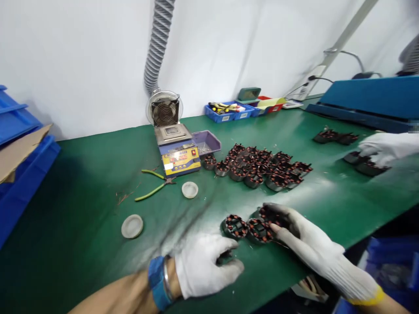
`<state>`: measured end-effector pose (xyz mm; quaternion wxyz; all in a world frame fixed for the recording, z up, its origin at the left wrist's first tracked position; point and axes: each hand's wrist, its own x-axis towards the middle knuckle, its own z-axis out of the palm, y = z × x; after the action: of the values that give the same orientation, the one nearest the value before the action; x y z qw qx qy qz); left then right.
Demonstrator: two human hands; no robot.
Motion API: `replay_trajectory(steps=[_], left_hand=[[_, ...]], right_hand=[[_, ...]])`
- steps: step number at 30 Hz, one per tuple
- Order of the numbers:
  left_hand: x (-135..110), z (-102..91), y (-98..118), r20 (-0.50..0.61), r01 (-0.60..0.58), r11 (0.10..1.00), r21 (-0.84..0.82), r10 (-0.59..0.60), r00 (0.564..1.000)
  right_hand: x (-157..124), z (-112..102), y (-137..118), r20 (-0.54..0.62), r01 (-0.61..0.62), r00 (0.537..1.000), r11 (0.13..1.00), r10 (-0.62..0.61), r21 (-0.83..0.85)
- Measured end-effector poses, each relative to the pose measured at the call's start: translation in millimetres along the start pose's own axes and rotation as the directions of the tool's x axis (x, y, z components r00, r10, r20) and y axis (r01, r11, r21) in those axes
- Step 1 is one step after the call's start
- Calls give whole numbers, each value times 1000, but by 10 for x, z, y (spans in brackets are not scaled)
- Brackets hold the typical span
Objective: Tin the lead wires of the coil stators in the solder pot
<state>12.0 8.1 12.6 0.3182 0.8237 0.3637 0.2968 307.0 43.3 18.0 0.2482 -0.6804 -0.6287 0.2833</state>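
Note:
Both my hands wear white gloves. My left hand [204, 264] rests on the green mat [98, 226] near the front edge, fingers curled, with something dark in the palm that I cannot make out. My right hand [303, 237] lies over a dark motor stator wound with copper wire [273, 214]. Two more such stators [235, 226] [258, 230] sit side by side just left of its fingertips. A large cluster of the same stators [262, 168] lies farther back at mid table.
A blue-and-yellow solder pot unit [176, 152] with a fan and grey extraction hose stands behind green-handled cutters [153, 185]. Two round white lids [132, 226] [190, 189] lie on the mat. Another person's gloved hand [386, 146] is by stators at right. Blue bins sit at left and back.

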Motion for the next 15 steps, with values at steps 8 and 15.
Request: replay_trajectory(steps=[8, 15], left_hand=[[-28, -114, 62, -233, -20, 997, -70, 3, 972], [8, -207, 113, -297, 119, 974, -193, -174, 939]], right_hand=[[396, -430, -255, -256, -67, 966, 920, -37, -386], [654, -267, -214, -307, -155, 952, 857, -4, -491]])
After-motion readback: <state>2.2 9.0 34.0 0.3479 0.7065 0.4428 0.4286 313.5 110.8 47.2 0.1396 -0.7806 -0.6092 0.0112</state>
